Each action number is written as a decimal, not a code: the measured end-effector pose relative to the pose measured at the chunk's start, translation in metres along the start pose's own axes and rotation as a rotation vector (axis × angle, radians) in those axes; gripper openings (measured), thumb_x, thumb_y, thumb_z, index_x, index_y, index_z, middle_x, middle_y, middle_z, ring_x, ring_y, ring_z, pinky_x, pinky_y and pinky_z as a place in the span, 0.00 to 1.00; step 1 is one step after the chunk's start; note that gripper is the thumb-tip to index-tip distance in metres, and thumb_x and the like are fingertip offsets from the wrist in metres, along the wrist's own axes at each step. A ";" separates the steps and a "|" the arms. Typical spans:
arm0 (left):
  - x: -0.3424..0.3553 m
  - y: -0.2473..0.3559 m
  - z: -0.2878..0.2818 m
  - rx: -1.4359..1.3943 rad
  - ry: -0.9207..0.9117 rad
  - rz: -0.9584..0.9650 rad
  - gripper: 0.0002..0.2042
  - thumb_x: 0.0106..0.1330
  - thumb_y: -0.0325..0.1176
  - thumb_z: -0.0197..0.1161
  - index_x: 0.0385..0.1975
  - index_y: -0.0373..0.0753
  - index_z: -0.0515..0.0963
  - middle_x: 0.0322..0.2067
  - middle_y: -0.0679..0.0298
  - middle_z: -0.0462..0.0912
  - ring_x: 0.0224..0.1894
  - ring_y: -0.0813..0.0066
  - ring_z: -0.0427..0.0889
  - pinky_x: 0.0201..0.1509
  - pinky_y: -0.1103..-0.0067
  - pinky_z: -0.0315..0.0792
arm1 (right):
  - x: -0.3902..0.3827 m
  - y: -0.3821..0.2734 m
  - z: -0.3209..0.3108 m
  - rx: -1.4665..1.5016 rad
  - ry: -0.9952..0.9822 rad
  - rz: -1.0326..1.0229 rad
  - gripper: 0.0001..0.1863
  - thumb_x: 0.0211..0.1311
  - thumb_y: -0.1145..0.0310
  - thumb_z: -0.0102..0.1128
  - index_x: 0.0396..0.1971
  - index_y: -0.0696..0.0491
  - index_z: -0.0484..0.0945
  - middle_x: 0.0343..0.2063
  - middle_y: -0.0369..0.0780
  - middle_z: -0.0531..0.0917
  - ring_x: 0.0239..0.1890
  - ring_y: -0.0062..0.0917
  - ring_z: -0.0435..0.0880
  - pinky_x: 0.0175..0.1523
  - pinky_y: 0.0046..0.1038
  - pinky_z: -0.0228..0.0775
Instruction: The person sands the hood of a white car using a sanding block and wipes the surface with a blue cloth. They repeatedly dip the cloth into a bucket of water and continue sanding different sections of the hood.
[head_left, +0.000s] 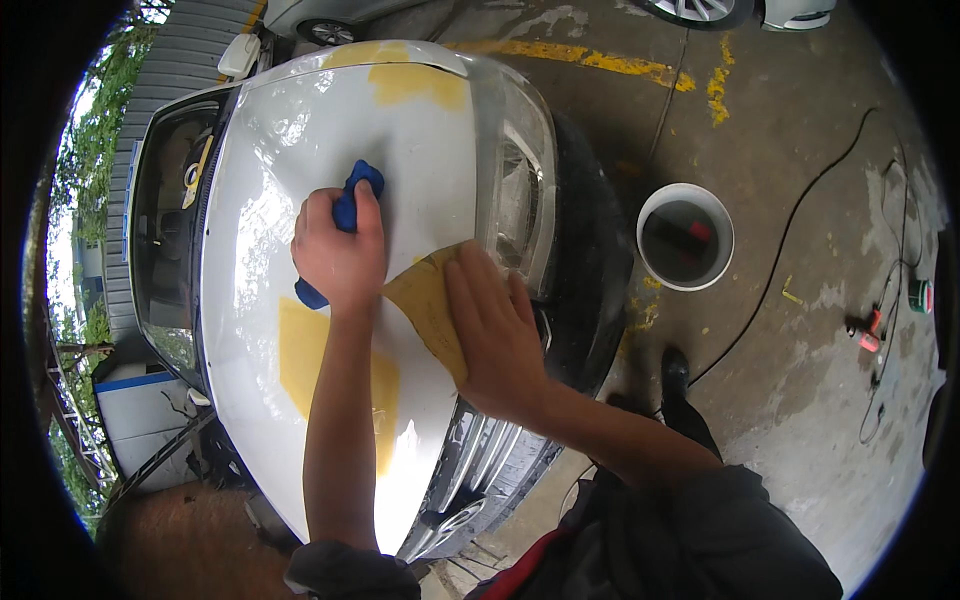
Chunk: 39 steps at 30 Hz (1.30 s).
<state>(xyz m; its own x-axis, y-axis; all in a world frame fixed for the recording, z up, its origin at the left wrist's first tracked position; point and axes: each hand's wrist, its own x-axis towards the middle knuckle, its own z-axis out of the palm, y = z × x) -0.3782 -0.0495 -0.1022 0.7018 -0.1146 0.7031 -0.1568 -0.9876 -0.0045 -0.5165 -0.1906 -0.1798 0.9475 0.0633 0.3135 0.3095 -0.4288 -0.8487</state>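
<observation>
On one white hood [420,150], the left hand [342,255] grips one blue cloth [357,192]; at its front edge, the right hand [497,345] holds one yellow sheet [425,300] under straight fingers. One bucket [690,193] stands beyond its front.

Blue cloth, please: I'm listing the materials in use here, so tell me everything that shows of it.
The blue cloth is deep blue, bunched and creased, and looks soft; whether it is wet can't be told. The left hand covers its middle: one crumpled part sticks out past the thumb and fingers, a smaller bit shows by the hand's near edge. It is over the white bonnet, the smaller bit close to a yellow patch. Its full shape is hidden.
</observation>
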 end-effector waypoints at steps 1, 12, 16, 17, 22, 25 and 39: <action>0.000 0.002 -0.001 -0.009 -0.003 -0.008 0.13 0.66 0.41 0.72 0.29 0.39 0.79 0.28 0.55 0.84 0.31 0.46 0.83 0.37 0.60 0.76 | 0.007 0.005 0.001 -0.011 0.030 -0.005 0.47 0.58 0.62 0.67 0.75 0.67 0.60 0.77 0.59 0.61 0.78 0.51 0.63 0.78 0.60 0.52; 0.000 -0.008 -0.001 -0.109 -0.160 0.128 0.08 0.57 0.33 0.70 0.28 0.41 0.77 0.29 0.57 0.84 0.35 0.47 0.82 0.43 0.61 0.74 | 0.026 0.024 0.010 0.027 0.185 -0.124 0.40 0.62 0.62 0.64 0.69 0.70 0.65 0.71 0.63 0.67 0.72 0.57 0.69 0.75 0.54 0.59; 0.003 -0.004 -0.001 -0.033 -0.150 0.163 0.08 0.57 0.33 0.70 0.27 0.41 0.76 0.27 0.57 0.82 0.34 0.47 0.81 0.42 0.60 0.73 | 0.079 0.033 0.011 -0.003 0.284 -0.097 0.41 0.59 0.68 0.66 0.69 0.73 0.64 0.71 0.65 0.65 0.73 0.59 0.67 0.79 0.50 0.56; 0.002 -0.006 -0.002 -0.011 -0.143 0.171 0.08 0.57 0.33 0.69 0.27 0.41 0.76 0.27 0.56 0.82 0.34 0.47 0.81 0.42 0.60 0.73 | 0.064 0.023 0.013 -0.007 0.260 -0.083 0.41 0.59 0.68 0.66 0.70 0.73 0.63 0.71 0.65 0.65 0.74 0.59 0.67 0.79 0.51 0.56; -0.001 0.001 0.006 -0.054 -0.060 0.080 0.08 0.62 0.35 0.68 0.27 0.40 0.77 0.27 0.55 0.82 0.32 0.46 0.81 0.39 0.59 0.73 | 0.032 0.020 0.014 0.031 0.151 -0.123 0.41 0.63 0.65 0.65 0.71 0.72 0.63 0.72 0.64 0.64 0.76 0.58 0.64 0.80 0.51 0.54; 0.003 0.010 0.009 -0.096 -0.071 0.036 0.10 0.64 0.37 0.68 0.27 0.40 0.77 0.26 0.55 0.82 0.30 0.45 0.81 0.37 0.58 0.74 | 0.101 0.048 0.007 -0.031 0.334 -0.096 0.37 0.73 0.56 0.59 0.69 0.72 0.64 0.69 0.63 0.68 0.73 0.56 0.67 0.76 0.51 0.59; 0.005 0.011 0.013 -0.103 -0.060 -0.019 0.12 0.66 0.39 0.70 0.28 0.38 0.79 0.26 0.54 0.83 0.29 0.48 0.81 0.37 0.62 0.76 | 0.117 0.071 0.003 0.070 0.215 -0.057 0.45 0.57 0.59 0.70 0.72 0.66 0.65 0.74 0.59 0.65 0.76 0.50 0.66 0.76 0.52 0.59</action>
<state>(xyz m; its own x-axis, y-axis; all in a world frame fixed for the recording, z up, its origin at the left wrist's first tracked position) -0.3674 -0.0627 -0.1078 0.7452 -0.1053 0.6585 -0.2112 -0.9739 0.0833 -0.3835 -0.2109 -0.2052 0.8918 -0.1114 0.4386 0.3735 -0.3659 -0.8524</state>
